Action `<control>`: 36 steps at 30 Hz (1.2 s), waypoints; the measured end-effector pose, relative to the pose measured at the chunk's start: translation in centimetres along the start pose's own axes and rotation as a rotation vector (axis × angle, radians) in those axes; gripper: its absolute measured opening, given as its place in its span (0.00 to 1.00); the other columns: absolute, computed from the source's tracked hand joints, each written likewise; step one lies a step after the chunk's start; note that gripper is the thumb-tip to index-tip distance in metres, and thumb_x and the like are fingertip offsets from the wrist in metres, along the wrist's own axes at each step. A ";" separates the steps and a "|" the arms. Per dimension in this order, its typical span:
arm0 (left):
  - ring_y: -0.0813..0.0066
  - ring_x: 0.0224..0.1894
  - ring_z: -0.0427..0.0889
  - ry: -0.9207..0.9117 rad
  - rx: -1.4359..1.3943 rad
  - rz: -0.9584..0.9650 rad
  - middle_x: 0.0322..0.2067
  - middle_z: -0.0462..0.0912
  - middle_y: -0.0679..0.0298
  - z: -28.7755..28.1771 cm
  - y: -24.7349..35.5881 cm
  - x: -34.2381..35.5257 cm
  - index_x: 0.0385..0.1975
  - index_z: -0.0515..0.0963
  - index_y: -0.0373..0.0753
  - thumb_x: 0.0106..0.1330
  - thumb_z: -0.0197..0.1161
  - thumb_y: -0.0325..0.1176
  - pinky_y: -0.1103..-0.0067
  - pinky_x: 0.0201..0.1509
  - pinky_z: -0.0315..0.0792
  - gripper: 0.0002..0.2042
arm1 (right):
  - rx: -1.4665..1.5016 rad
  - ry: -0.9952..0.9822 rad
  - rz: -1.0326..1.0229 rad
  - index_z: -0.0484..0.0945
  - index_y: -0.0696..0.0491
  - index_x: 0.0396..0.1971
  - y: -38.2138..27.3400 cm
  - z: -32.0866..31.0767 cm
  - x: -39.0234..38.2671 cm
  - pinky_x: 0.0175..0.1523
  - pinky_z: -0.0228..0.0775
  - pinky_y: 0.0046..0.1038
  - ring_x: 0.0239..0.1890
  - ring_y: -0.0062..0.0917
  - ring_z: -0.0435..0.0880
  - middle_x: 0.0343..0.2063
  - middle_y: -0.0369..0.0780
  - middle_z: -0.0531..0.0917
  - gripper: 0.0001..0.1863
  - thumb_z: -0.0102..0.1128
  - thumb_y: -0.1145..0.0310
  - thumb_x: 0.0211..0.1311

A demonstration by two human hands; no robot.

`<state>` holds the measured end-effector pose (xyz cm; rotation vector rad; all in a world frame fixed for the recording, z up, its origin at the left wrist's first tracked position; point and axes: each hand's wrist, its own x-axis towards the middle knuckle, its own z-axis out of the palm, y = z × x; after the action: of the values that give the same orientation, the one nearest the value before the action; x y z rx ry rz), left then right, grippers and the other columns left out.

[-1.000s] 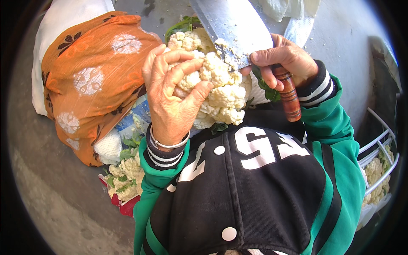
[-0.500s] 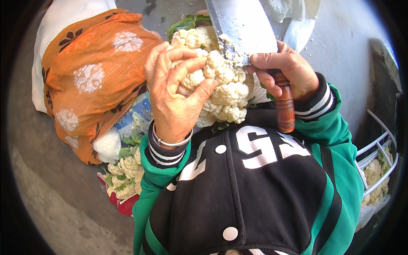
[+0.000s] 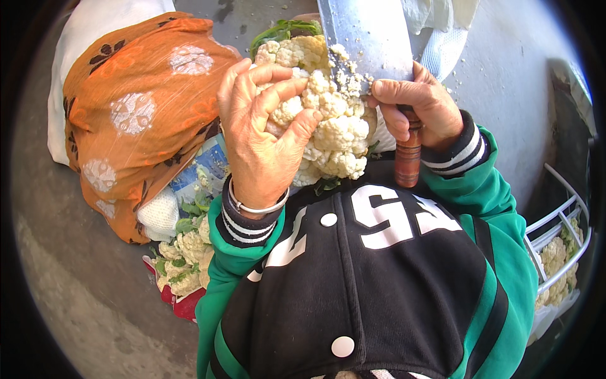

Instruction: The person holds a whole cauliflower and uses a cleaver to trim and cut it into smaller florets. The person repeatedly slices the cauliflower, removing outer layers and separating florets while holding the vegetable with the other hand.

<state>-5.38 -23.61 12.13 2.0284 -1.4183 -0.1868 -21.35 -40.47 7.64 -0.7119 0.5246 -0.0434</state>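
A large whitish cauliflower [image 3: 341,136] with green leaves at its far end lies in front of my chest. My left hand [image 3: 262,142] grips its left side, the fingers curved over the florets and the thumb pressed on top. My right hand [image 3: 429,104] holds a broad cleaver [image 3: 372,38], thumb on the blade near its base and fingers around the top of the brown wooden handle. The blade lies over the cauliflower's right side, with small white crumbs along its near left edge. The cauliflower's underside is hidden.
Orange patterned cloth [image 3: 139,107] covers something at the left. More cauliflower pieces [image 3: 186,259] lie below it on red material. A white rack [image 3: 562,215] with cauliflower [image 3: 555,265] stands at the right. Pale bags [image 3: 435,16] and scattered crumbs lie on the grey floor beyond.
My right hand and the cleaver have shifted a little left over the cauliflower. More crumbs now show at the blade's edge. My left hand keeps nearly the same place.
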 end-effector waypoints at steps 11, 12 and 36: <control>0.53 0.60 0.67 0.007 0.071 0.051 0.45 0.79 0.62 0.1 0.3 0.1 0.37 0.82 0.37 0.47 0.74 0.27 0.61 0.65 0.62 0.16 | 0.043 -0.015 0.015 0.79 0.59 0.28 -0.3 0.1 0.5 0.18 0.62 0.21 0.09 0.19 0.69 0.15 0.37 0.79 0.07 0.65 0.72 0.62; 0.53 0.60 0.67 0.006 0.081 0.060 0.45 0.79 0.62 0.1 0.3 0.1 0.37 0.82 0.37 0.47 0.74 0.27 0.61 0.65 0.62 0.16 | 0.036 0.024 0.042 0.79 0.59 0.28 -0.3 0.1 0.5 0.18 0.62 0.21 0.09 0.19 0.69 0.16 0.37 0.79 0.07 0.65 0.72 0.62; 0.54 0.58 0.69 0.030 0.000 -0.004 0.48 0.78 0.59 0.2 -1.5 0.2 0.43 0.80 0.37 0.56 0.73 0.37 0.63 0.64 0.63 0.17 | -0.042 0.275 -0.224 0.79 0.59 0.36 -0.1 -1.3 -2.0 0.19 0.67 0.20 0.13 0.17 0.73 0.27 0.41 0.84 0.07 0.63 0.72 0.63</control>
<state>-4.16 -23.60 11.15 2.0256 -1.3962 -0.1579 -23.71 -40.96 7.80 -0.8089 0.7076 -0.3446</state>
